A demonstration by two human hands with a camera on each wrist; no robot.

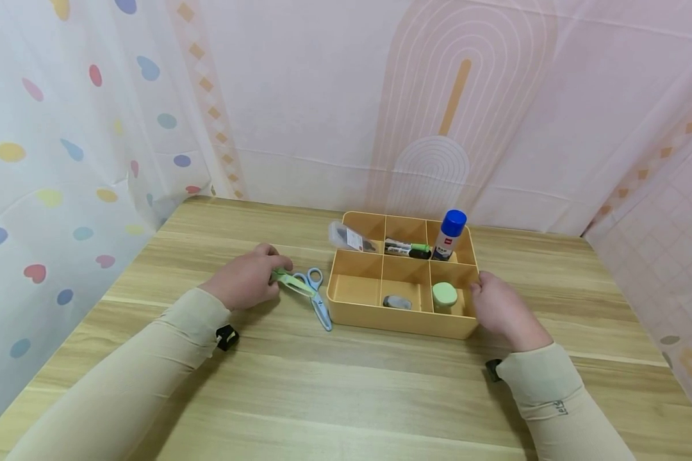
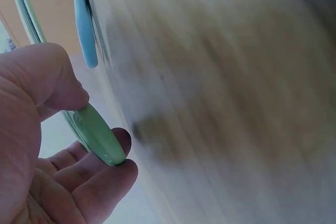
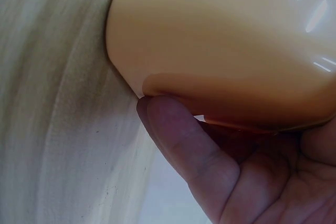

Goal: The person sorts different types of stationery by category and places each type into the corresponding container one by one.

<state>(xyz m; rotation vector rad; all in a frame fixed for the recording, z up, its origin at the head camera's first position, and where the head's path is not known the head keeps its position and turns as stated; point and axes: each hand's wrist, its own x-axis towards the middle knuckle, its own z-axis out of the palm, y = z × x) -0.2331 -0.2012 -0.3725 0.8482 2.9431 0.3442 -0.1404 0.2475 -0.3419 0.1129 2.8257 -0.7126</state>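
Note:
My left hand (image 1: 248, 278) pinches a slim, long light-green tool (image 2: 97, 136) between thumb and fingers, just above the table. Its exact kind is not clear; part is hidden by the hand. Beside it, light-blue scissors (image 1: 318, 301) lie on the table, left of a yellow divided organizer box (image 1: 403, 323). At the box's right end, my right hand (image 1: 504, 310) grips the wall, thumb at the rim and fingers (image 3: 181, 140) against the outside. In the box are a glue stick (image 1: 448, 235) with a blue cap, markers (image 1: 406, 248), a clear labelled pack (image 1: 348, 237), a green-topped item (image 1: 444, 294) and a grey rounded item (image 1: 396, 302).
The box stands on a wood-grain table (image 1: 346, 390). Patterned curtains (image 1: 300, 96) hang behind the table and on both sides. Each wrist carries a small black camera mount (image 1: 227, 337).

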